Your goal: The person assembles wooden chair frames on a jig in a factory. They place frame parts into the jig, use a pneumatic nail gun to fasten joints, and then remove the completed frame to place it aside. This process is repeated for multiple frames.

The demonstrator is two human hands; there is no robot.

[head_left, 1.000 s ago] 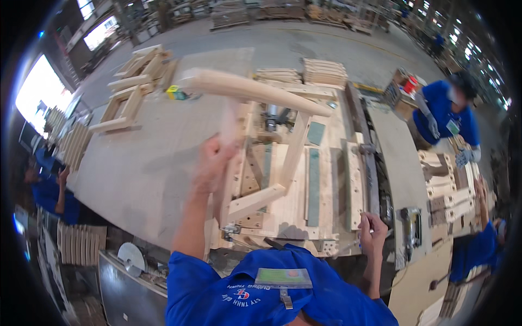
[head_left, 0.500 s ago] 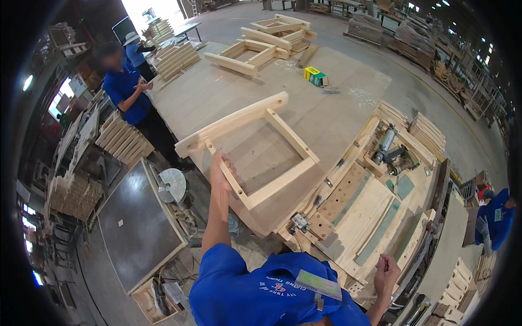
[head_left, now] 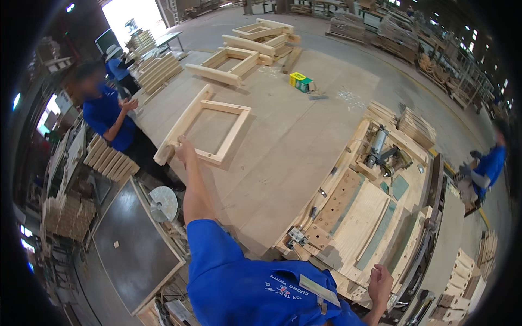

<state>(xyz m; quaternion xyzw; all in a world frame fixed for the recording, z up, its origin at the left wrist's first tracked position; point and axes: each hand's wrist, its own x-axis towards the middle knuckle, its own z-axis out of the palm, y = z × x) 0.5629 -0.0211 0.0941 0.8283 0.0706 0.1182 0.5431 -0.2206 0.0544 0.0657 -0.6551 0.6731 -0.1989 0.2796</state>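
Note:
With my left arm stretched far forward, my left hand point(head_left: 186, 149) grips the near end of a pale wooden frame point(head_left: 184, 124). One long thick rail forms the frame's left side, and thinner bars with small dark holes make up the rest. It is over the left part of a wide tan tabletop point(head_left: 261, 157); whether it rests flat there I cannot tell. My right hand point(head_left: 380, 283) is curled into a loose fist with no object showing. It is beside the near right corner of a wooden jig point(head_left: 353, 217) fitted with green strips and metal clamps.
Several similar frames point(head_left: 225, 61) lie at the table's far end. A yellow and green box point(head_left: 302, 82) sits near them. A person in blue point(head_left: 111, 117) stands at the left edge, another point(head_left: 489, 165) at far right. A dark-topped table point(head_left: 136, 239) is at lower left.
My left hand has carried the frame forward and left, away from my body, and the frame has turned. My right hand stays near the jig's corner. The view has shifted slightly.

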